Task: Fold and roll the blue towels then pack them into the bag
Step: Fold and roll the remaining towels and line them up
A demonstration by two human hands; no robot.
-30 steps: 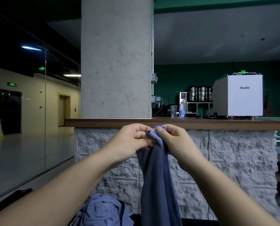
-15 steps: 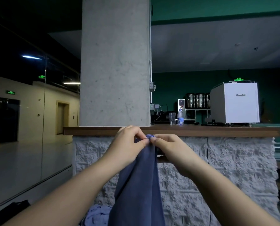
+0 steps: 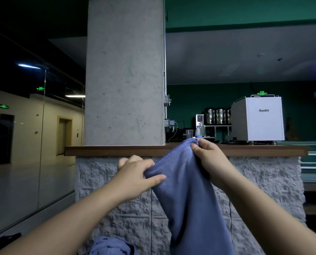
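Spreading the top hem of a blue towel in mid-air

Your hands, pinched together at one corner a second ago, have drawn apart: your right hand pinches the high corner of the blue towel just near the wooden counter, while your left hand has slid lower and left along the hem, thumb and fingers gripping it. That opens the edge, so the first fold looks ready to start. More crumpled blue towels lie near the bottom edge. No bag is in view, so what it holds cannot be told.
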